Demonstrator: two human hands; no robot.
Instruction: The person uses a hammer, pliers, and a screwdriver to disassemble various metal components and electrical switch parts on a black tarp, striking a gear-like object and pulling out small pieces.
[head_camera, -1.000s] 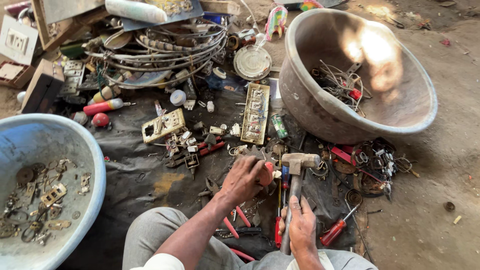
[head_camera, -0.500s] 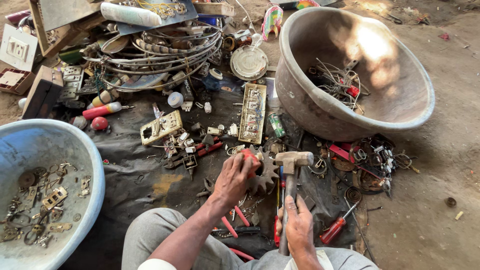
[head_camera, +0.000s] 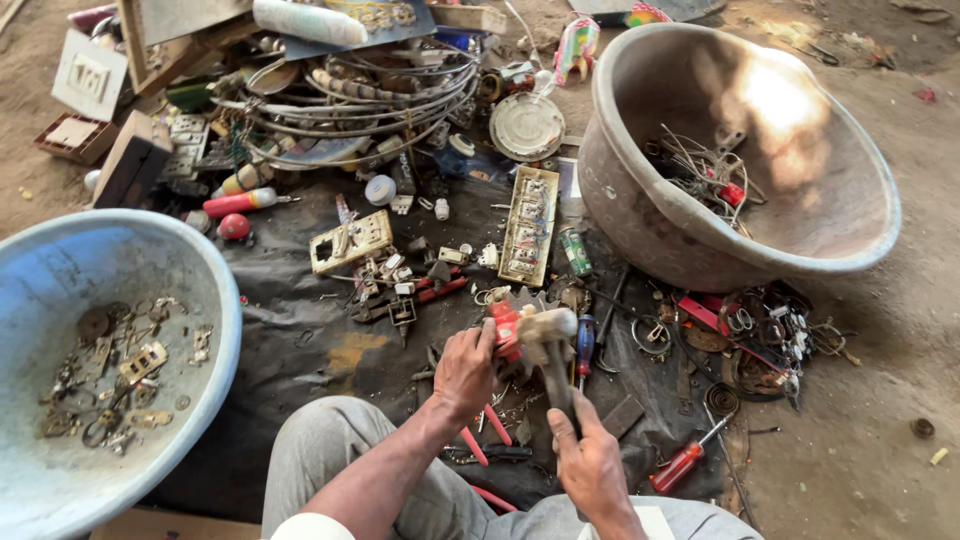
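Nearest us, our right hand (head_camera: 590, 465) has its fingers clamped on the handle of a hammer (head_camera: 548, 335). Half a second ago the head stood off at 3 o'clock of the piece; now it sits on it, so we judge a blow is landing. Our left hand (head_camera: 462, 372), fingers closed, pins that small red part (head_camera: 505, 325) on the black sheet (head_camera: 300, 340), shifted slightly toward 3 o'clock. At 9 o'clock, the blue basin (head_camera: 215, 290) holds brassy metal scraps (head_camera: 110, 370). Farther, at 1 o'clock, the grey tub (head_camera: 640, 230) tilts on its side, holding tangled wire and red bits (head_camera: 710, 180).
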